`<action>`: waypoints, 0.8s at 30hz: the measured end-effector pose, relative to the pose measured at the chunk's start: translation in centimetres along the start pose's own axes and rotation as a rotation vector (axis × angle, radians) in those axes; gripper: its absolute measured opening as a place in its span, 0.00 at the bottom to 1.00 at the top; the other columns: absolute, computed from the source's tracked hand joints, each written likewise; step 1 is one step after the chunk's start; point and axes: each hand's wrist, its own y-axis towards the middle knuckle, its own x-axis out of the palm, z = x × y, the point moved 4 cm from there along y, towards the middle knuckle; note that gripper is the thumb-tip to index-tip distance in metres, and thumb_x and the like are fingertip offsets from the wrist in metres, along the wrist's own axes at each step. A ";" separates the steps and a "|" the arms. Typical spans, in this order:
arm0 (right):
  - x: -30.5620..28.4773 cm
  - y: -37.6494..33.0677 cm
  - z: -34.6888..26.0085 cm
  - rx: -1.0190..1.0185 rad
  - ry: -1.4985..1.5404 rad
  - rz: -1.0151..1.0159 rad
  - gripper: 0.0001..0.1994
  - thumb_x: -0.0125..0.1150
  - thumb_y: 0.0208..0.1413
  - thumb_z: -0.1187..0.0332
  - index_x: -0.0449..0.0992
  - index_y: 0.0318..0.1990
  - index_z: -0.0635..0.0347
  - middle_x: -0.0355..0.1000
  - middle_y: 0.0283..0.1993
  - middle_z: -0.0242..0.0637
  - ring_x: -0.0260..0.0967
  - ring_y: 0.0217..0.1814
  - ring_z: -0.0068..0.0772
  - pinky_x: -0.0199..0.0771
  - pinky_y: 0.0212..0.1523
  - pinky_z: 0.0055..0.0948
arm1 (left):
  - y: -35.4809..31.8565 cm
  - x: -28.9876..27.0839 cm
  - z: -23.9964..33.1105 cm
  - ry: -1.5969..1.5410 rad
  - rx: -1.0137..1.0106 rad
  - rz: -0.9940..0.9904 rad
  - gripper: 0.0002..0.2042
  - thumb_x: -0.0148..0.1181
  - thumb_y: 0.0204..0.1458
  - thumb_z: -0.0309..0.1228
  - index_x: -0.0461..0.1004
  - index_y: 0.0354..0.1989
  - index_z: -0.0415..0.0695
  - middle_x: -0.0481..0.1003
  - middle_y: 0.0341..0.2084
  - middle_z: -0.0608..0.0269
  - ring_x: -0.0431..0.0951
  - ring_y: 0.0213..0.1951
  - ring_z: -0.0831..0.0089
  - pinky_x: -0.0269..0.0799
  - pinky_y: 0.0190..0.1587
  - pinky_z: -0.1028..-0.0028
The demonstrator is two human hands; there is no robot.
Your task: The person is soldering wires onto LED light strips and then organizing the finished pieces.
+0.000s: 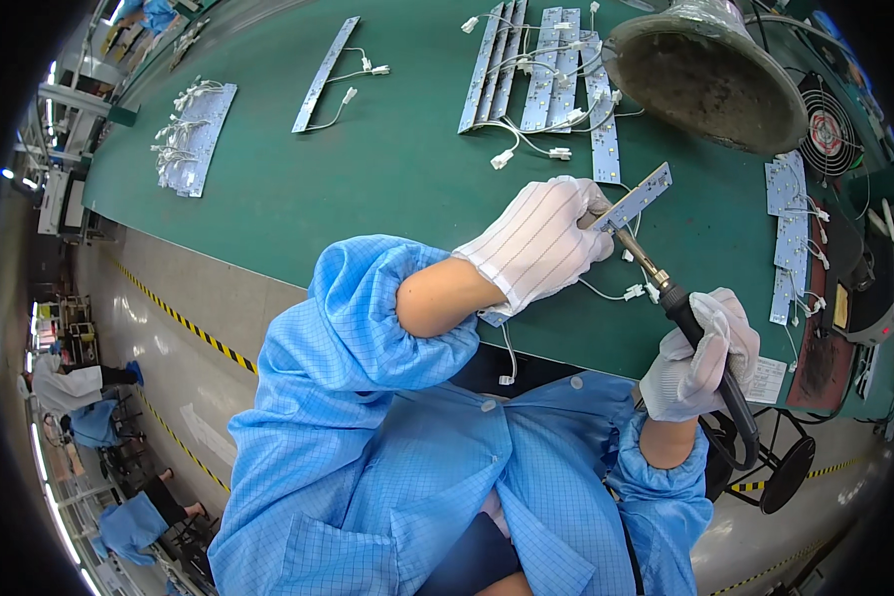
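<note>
My left hand (544, 236), in a white striped glove, grips a white LED circuit board strip (644, 194) by its near end. The strip is tilted above the green table, its far end up to the right. Gloved in white too, my right hand (707, 356) is closed around the dark handle of a soldering iron (677, 301). The iron's tip is at the strip's lower end, close to my left fingers; whether it touches the strip I cannot tell. White wires with small connectors (634, 292) hang below. Another board, mostly hidden, lies under my left forearm.
Rows of LED strips with wires (551, 84) lie at the back, a single strip (325, 77) and a bundle (201, 139) at left. A wide metal fume hood (710, 84) overhangs the right, beside a round fan (827, 129). More boards (787, 238) lie near a soldering stand (864, 298).
</note>
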 end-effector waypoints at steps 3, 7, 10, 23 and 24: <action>-0.1 0.3 -0.5 -0.193 -0.170 -0.118 0.10 0.50 0.57 0.80 0.63 0.46 0.63 0.68 0.34 0.44 0.68 0.29 0.32 0.73 0.29 0.29 | 0.2 -0.2 -0.2 -0.117 -0.109 -0.034 0.13 0.60 0.45 0.32 0.76 0.35 0.35 0.71 0.21 0.47 0.73 0.26 0.52 0.69 0.32 0.62; -0.5 -0.2 -0.8 -0.306 -0.348 -0.086 0.15 0.52 0.58 0.83 0.60 0.50 0.60 0.67 0.38 0.45 0.70 0.31 0.36 0.77 0.30 0.32 | 0.2 -0.3 -0.7 -0.260 -0.248 -0.054 0.16 0.60 0.43 0.34 0.76 0.37 0.34 0.72 0.19 0.47 0.73 0.23 0.54 0.70 0.31 0.65; -0.6 0.0 -0.6 -0.329 -0.363 -0.124 0.15 0.51 0.58 0.83 0.61 0.50 0.60 0.67 0.37 0.45 0.70 0.30 0.35 0.76 0.28 0.32 | 0.3 -0.4 -0.9 -0.292 -0.246 -0.049 0.17 0.60 0.42 0.34 0.76 0.38 0.34 0.72 0.18 0.47 0.73 0.22 0.55 0.70 0.30 0.65; 0.3 -0.2 -1.1 -0.420 -0.489 -0.088 0.15 0.49 0.58 0.84 0.61 0.50 0.60 0.65 0.39 0.47 0.68 0.30 0.34 0.72 0.25 0.30 | 0.2 -0.4 -0.8 -0.251 -0.293 -0.138 0.20 0.60 0.45 0.38 0.74 0.41 0.33 0.73 0.23 0.51 0.72 0.26 0.64 0.68 0.33 0.69; 0.4 -0.2 -1.3 -0.418 -0.489 -0.088 0.15 0.49 0.58 0.84 0.61 0.50 0.60 0.65 0.39 0.47 0.68 0.30 0.34 0.72 0.25 0.30 | 0.2 -0.3 -0.9 -0.250 -0.294 -0.139 0.20 0.60 0.45 0.38 0.74 0.41 0.33 0.73 0.23 0.51 0.72 0.26 0.64 0.68 0.33 0.69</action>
